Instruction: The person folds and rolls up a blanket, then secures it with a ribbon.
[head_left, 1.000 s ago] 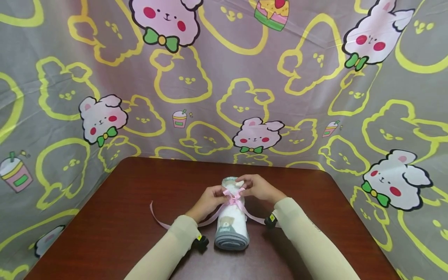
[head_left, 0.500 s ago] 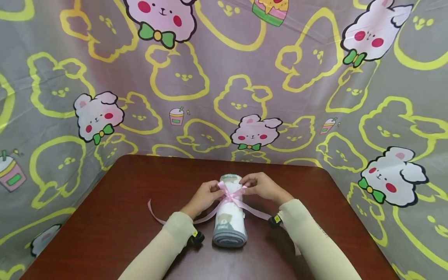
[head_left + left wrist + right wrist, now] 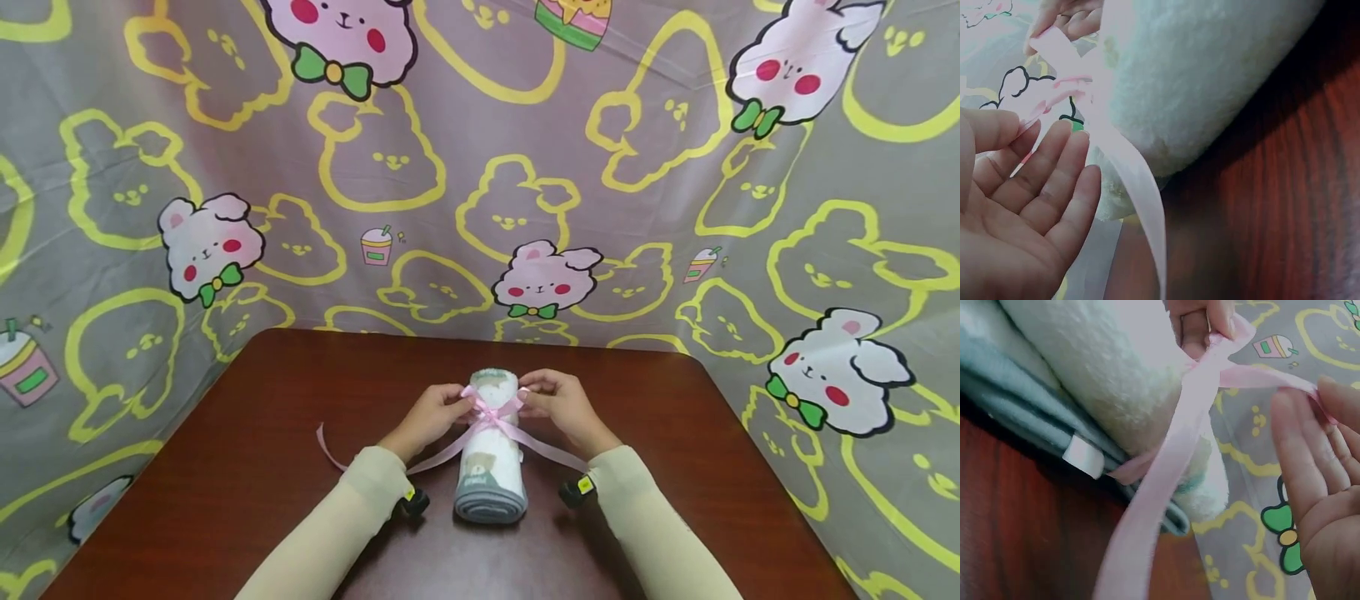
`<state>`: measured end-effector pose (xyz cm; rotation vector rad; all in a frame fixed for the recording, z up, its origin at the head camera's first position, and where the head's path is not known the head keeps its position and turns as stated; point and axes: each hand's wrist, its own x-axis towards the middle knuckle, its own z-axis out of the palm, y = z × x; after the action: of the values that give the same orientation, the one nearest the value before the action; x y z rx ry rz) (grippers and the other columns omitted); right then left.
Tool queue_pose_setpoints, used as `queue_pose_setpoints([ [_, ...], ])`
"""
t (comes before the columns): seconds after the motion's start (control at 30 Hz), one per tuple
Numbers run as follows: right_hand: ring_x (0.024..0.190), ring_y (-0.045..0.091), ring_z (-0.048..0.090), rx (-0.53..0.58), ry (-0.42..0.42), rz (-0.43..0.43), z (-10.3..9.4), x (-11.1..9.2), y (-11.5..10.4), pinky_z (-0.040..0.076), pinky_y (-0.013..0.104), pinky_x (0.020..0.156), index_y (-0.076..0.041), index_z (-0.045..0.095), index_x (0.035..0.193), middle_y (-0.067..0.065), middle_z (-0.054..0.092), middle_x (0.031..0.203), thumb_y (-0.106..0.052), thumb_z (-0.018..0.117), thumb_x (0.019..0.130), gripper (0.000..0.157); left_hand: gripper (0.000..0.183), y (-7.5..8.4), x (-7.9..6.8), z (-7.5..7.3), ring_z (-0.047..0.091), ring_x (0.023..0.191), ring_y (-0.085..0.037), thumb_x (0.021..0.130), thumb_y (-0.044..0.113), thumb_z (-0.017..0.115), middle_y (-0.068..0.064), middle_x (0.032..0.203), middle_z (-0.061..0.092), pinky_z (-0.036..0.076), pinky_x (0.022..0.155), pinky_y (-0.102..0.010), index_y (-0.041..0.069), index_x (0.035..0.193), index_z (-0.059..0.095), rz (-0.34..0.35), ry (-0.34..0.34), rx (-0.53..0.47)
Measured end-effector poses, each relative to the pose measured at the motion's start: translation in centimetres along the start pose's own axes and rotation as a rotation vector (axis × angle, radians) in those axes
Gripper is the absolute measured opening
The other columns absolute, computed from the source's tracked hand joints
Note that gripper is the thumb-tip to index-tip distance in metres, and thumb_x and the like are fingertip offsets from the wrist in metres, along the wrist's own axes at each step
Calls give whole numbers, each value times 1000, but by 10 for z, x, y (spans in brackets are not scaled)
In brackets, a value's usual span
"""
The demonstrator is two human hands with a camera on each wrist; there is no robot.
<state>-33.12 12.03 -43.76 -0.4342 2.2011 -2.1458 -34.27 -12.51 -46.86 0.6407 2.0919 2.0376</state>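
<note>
A rolled towel (image 3: 491, 471), white with a bear print and a grey-blue edge, lies lengthwise on the table. Around its upper half runs a pink ribbon (image 3: 517, 433), tied in a bow on top. My left hand (image 3: 431, 414) pinches the bow's left loop between thumb and forefinger; in the left wrist view the other fingers of that hand (image 3: 1041, 200) are spread loosely. On the opposite side my right hand (image 3: 562, 407) pinches the right loop (image 3: 1266, 378) by its end. The ribbon's long tails trail down both sides of the towel, and part of the right one is hidden by the sleeve.
The dark red-brown table (image 3: 285, 400) has rounded far corners. A grey cloth (image 3: 420, 125) printed with cartoon rabbits hangs behind it and along both sides. A small white tag (image 3: 1084, 456) sticks out from the towel's edge.
Both hands have drawn slightly apart and the bow's loops are spread wider than a second ago. The head view has shifted a little. The towel stays on the table.
</note>
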Motion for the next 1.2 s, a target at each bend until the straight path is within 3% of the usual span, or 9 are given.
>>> queue_pose_setpoints([
  [0.07,77,30,68,50,17,30,-2,-4,2,51,58,75,13,58,112,17,64,88,0,72,85,33,16,0,-1,1,67,90,-42,96,2,59,-23,94,67,50,82,-55,-12,103,63,-1,-9,-21],
  [0.2,74,24,67,186,47,57,-4,-9,10,57,43,69,2,63,104,14,65,87,6,67,87,18,17,-3,-1,2,69,86,-34,96,6,61,-18,91,70,52,81,-51,-10,102,65,-4,-16,-33],
  [0.4,70,16,66,405,90,92,-7,-10,23,56,31,64,-4,64,99,7,66,82,12,57,92,19,19,-5,-4,0,69,85,-35,96,7,61,-23,91,70,55,77,-45,-10,102,65,-19,2,6],
  [0.67,70,14,66,488,100,119,-14,-12,35,56,29,65,-3,60,104,4,66,81,8,56,94,15,19,-12,-8,-1,66,93,-42,96,6,60,-28,95,68,52,83,-50,-11,103,65,-38,18,8],
  [0.83,71,15,65,424,118,186,-21,-13,40,56,29,66,2,58,106,5,65,82,8,57,93,15,13,-13,-14,-2,67,90,-31,95,7,62,-19,94,69,54,81,-42,-5,98,68,-52,64,122],
  [1.03,75,22,68,198,116,261,-31,-17,43,57,37,71,17,46,115,10,66,85,9,61,90,31,10,-13,-20,-9,67,80,-18,94,8,62,-7,88,69,53,71,-32,2,90,69,-68,72,248],
  [1.2,71,23,69,34,98,264,-32,-18,39,57,39,69,21,43,117,12,66,81,8,64,88,39,14,-11,-24,-14,49,61,-10,91,10,63,4,64,54,40,54,-25,8,78,68,-31,69,390],
])
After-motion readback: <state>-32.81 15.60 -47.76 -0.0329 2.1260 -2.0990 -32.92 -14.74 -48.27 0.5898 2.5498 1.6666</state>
